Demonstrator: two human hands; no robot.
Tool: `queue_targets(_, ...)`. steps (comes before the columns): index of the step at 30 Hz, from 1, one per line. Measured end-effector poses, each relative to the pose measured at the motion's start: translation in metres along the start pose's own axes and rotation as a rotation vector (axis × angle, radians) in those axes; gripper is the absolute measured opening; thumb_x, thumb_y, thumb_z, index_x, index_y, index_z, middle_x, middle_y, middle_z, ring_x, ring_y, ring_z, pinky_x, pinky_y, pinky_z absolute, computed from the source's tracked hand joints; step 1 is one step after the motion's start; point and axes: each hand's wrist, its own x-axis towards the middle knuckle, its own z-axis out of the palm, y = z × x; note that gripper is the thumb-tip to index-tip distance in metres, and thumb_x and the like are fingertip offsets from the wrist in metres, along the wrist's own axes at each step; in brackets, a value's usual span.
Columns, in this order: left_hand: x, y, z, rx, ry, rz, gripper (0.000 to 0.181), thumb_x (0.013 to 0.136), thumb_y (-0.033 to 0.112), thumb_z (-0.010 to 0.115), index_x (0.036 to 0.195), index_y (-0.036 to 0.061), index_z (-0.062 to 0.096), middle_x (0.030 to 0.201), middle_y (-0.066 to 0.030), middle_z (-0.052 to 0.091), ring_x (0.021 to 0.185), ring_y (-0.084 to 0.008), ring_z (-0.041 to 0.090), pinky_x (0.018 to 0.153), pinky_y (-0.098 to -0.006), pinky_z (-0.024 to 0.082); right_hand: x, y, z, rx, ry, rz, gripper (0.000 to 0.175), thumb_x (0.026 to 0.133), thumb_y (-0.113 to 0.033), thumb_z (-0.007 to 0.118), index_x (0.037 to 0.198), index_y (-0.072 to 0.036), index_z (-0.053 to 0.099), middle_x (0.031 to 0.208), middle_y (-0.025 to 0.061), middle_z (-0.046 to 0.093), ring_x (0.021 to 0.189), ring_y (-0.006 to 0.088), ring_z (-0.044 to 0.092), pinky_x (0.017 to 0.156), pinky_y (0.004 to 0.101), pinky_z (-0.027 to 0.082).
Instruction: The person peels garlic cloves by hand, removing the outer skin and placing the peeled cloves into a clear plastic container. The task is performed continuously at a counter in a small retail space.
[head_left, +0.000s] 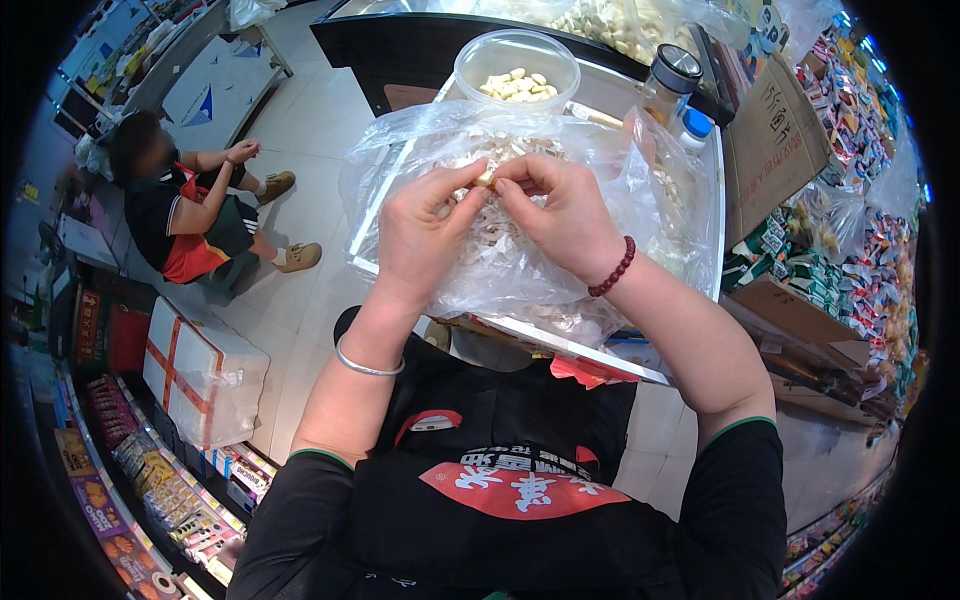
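Note:
Both my hands meet over a clear plastic bag (517, 281) that is spread open and holds pale, papery skins or peelings (487, 232). My left hand (431, 217) pinches one side of a small whitish piece (486, 178), which looks like a garlic clove. The thumb and fingertips of my right hand (551, 206) close on the other side of the same piece. Just beyond the bag, a round clear plastic tub (517, 49) holds several smooth, pale cloves (517, 86). My fingertips hide part of the held piece.
A lidded glass jar (671, 79) and a blue-capped white bottle (694, 131) stand at the back right. Cardboard boxes (780, 150) and packaged snacks (862, 262) line the right side. A seated person (195, 202) is at the left, above a taped foam box (199, 371). Another display holds more pale cloves (600, 26).

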Motion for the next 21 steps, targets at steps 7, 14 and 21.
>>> queue_targets(7, 0.0004, 0.0017, -0.0025, -0.292, -0.063, -0.29, 0.029, 0.091, 0.007, 0.075, 0.12, 0.0021, 0.075, 0.095, -0.0083, 0.077, 0.081, -0.0108, 0.068, 0.074, -0.0265, 0.054, 0.0013, -0.0032, -0.0056, -0.124, -0.01, 0.046, 0.012, 0.097, -0.009, 0.065, 0.097, 0.003, 0.069, 0.085, 0.009, 0.072, 0.08, 0.0133, 0.069, 0.075, 0.0292, 0.056)
queue_targets(14, 0.0005, -0.001, 0.0001, -0.033, -0.011, -0.014, 0.027, 0.09, 0.006, 0.075, 0.117, 0.0036, 0.076, 0.096, -0.0107, 0.077, 0.079, -0.0178, 0.071, 0.072, -0.0278, 0.055, 0.0044, 0.0019, -0.0067, -0.09, -0.08, 0.019, 0.02, 0.1, -0.017, 0.069, 0.103, 0.003, 0.071, 0.084, 0.006, 0.069, 0.079, 0.011, 0.064, 0.072, 0.0266, 0.052)
queue_targets(21, -0.0004, 0.0025, -0.0003, 0.042, -0.039, 0.068, 0.03, 0.089, 0.008, 0.075, 0.118, 0.0042, 0.075, 0.099, -0.0128, 0.076, 0.082, -0.0241, 0.073, 0.073, -0.0305, 0.055, 0.0057, 0.0032, -0.0044, 0.273, -0.101, 0.305, 0.02, 0.097, -0.013, 0.071, 0.106, 0.005, 0.072, 0.09, 0.0062, 0.072, 0.073, 0.0106, 0.066, 0.067, 0.0265, 0.055)
